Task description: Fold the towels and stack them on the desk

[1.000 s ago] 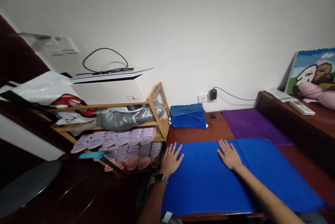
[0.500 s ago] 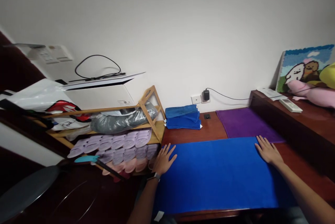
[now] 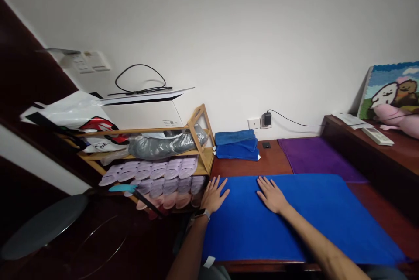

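The person's left hand (image 3: 213,197) and right hand (image 3: 272,196) lie palm-down, fingers spread, on a bright blue rectangular fabric cloth (image 3: 253,232), laid over the reddish-brown wooden counter (image 3: 248,168). Beyond it lie folded blue fabric cloths (image 3: 236,145) and, further right, a flat purple fabric cloth (image 3: 321,158).
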Available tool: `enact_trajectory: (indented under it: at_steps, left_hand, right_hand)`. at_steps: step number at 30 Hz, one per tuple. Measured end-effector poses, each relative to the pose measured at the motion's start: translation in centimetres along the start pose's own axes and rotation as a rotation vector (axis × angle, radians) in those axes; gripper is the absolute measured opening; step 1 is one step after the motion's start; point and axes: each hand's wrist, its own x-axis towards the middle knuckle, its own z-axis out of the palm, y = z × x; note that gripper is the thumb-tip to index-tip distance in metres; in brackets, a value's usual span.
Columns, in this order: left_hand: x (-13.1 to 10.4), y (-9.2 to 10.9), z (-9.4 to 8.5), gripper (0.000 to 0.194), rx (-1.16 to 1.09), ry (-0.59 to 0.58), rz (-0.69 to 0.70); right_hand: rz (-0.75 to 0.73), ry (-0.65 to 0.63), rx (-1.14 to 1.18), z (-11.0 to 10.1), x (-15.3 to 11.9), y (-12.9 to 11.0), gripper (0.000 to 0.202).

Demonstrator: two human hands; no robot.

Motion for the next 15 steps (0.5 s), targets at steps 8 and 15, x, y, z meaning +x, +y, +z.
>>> enact_trajectory:
  at_steps: [8, 15]
  left_hand:
    - [0.3, 0.2, -0.7, 0.062, 0.045, -0.087, -0.02]
    - [0.6, -0.4, -0.9, 0.064, 0.062, -0.131, -0.014]
  right_hand:
    - [0.249, -0.06, -0.131, -0.4, -3.9, 9.4, 0.074]
    - [0.689, -0.024, -0.212, -5.3, -12.0, 26.2, 0.076]
